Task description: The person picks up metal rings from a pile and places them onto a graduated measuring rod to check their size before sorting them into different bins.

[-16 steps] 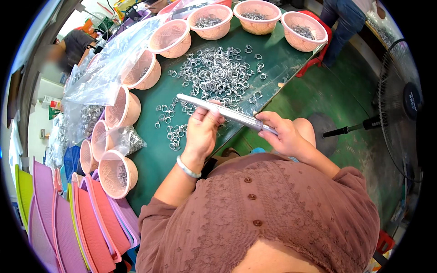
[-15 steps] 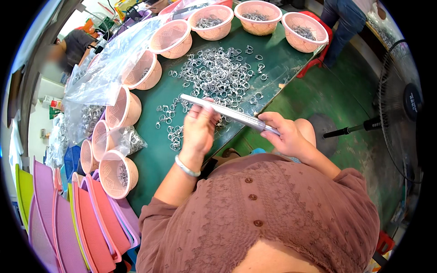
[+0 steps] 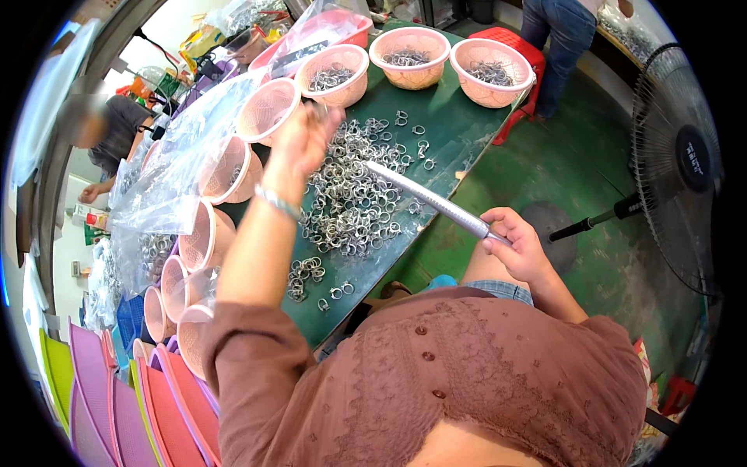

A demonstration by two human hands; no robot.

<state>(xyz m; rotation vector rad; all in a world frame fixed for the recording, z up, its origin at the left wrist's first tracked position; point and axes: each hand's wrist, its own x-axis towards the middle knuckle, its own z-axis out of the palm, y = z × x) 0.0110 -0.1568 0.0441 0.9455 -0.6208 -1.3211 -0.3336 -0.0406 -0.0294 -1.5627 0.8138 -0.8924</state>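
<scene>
A brown embroidered blouse (image 3: 513, 381) with 3 round buttons (image 3: 428, 356) is worn with a pale bangle (image 3: 277, 201).

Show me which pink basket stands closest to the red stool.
The pink basket at the right end of the row, holding small metal pieces: its rim overlaps the red stool in view, while every other basket sits farther left.

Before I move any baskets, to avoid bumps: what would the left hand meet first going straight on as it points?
Probably the pink plastic basket of metal rings beyond the left hand, though depth is unclear.
</scene>
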